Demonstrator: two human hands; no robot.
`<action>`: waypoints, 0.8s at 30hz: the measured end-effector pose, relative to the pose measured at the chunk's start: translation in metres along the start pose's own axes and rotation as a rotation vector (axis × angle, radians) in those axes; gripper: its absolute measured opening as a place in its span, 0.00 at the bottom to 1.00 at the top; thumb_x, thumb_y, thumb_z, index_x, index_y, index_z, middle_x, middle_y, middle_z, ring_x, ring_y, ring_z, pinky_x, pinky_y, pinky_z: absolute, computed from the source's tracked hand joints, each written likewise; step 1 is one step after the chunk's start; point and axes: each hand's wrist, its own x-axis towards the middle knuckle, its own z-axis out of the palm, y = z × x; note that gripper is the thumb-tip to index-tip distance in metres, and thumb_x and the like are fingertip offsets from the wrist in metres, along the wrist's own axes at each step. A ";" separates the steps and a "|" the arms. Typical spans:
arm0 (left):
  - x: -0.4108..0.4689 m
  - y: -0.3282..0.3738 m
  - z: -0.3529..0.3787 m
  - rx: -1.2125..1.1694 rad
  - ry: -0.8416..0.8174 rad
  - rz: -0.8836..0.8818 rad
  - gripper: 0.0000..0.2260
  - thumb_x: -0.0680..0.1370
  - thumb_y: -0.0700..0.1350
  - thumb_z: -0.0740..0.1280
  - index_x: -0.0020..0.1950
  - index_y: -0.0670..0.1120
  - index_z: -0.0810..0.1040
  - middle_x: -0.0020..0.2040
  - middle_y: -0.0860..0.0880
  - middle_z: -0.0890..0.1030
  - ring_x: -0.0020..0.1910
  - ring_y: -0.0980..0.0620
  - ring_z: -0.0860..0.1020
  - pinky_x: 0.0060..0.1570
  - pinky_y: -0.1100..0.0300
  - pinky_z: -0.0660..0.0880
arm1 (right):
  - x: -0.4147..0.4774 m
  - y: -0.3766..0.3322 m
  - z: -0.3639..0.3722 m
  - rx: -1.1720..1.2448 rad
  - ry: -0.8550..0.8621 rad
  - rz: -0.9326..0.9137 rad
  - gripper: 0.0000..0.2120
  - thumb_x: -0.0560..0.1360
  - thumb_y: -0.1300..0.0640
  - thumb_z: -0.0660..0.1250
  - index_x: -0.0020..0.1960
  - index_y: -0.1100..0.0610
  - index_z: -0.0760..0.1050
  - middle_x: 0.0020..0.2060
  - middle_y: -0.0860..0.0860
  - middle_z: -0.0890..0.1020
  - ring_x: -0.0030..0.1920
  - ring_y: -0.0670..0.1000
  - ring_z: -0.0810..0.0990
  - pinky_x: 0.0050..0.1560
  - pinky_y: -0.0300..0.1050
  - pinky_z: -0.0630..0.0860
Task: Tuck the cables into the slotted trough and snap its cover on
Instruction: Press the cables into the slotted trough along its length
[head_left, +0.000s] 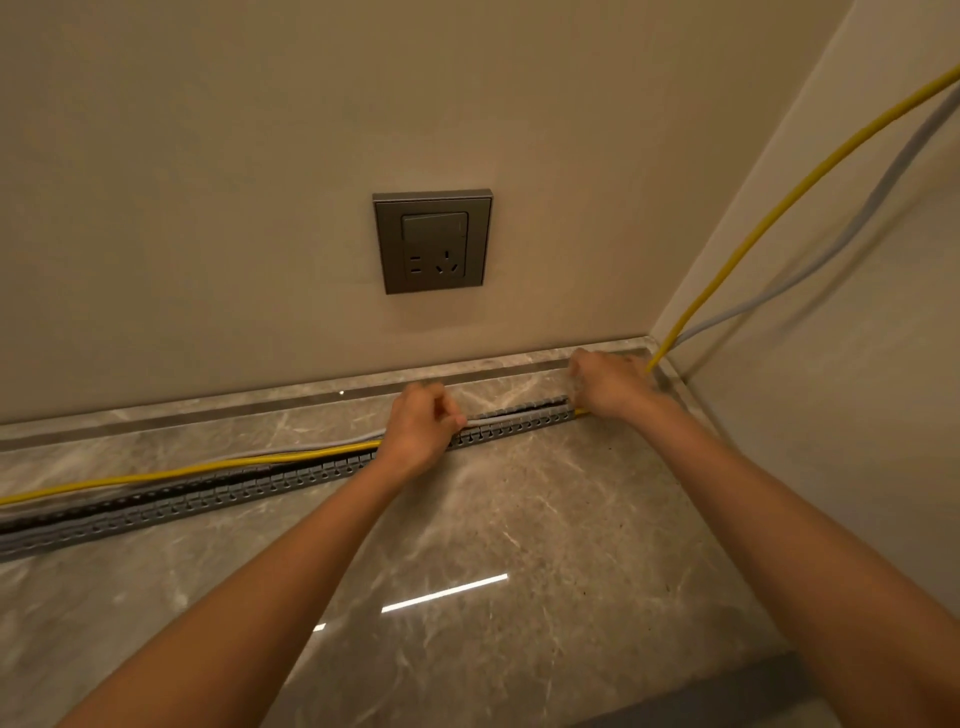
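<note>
A long grey slotted trough (218, 496) lies on the marble counter (467, 545), running from the left edge toward the right corner. A yellow cable (156, 475) and a grey cable (332, 442) lie along its far side on the left and rise up the right wall. My left hand (418, 434) has its fingers curled over the cables at the middle of the trough. At the trough's right end, my right hand (610, 384) is curled over the cables where the yellow one leaves. Between the hands a light cable lies inside the trough. No cover is in view.
A grey wall socket with a switch (432, 241) sits on the back wall above the hands. The side wall (831, 389) closes the counter on the right. A low stone ledge (291, 400) runs along the back wall. The counter's front edge is at lower right.
</note>
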 end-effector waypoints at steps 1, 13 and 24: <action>-0.001 -0.002 -0.004 -0.008 0.008 0.005 0.11 0.73 0.39 0.69 0.33 0.46 0.72 0.38 0.47 0.77 0.41 0.50 0.75 0.41 0.61 0.67 | -0.004 -0.007 0.000 0.044 0.051 -0.063 0.16 0.75 0.59 0.62 0.62 0.56 0.70 0.62 0.56 0.76 0.64 0.58 0.72 0.65 0.51 0.65; -0.006 -0.037 -0.059 0.279 -0.174 -0.114 0.11 0.77 0.50 0.63 0.37 0.46 0.74 0.42 0.44 0.78 0.47 0.45 0.76 0.45 0.55 0.71 | -0.046 -0.085 0.027 0.042 0.082 -0.506 0.19 0.77 0.54 0.61 0.68 0.53 0.69 0.58 0.57 0.75 0.60 0.58 0.71 0.57 0.51 0.69; -0.001 -0.026 -0.026 0.185 -0.007 0.078 0.09 0.77 0.46 0.64 0.40 0.44 0.70 0.41 0.46 0.73 0.43 0.49 0.70 0.42 0.58 0.63 | -0.035 -0.026 0.024 -0.135 0.153 -0.440 0.16 0.80 0.55 0.55 0.67 0.53 0.69 0.58 0.57 0.73 0.61 0.58 0.70 0.56 0.52 0.71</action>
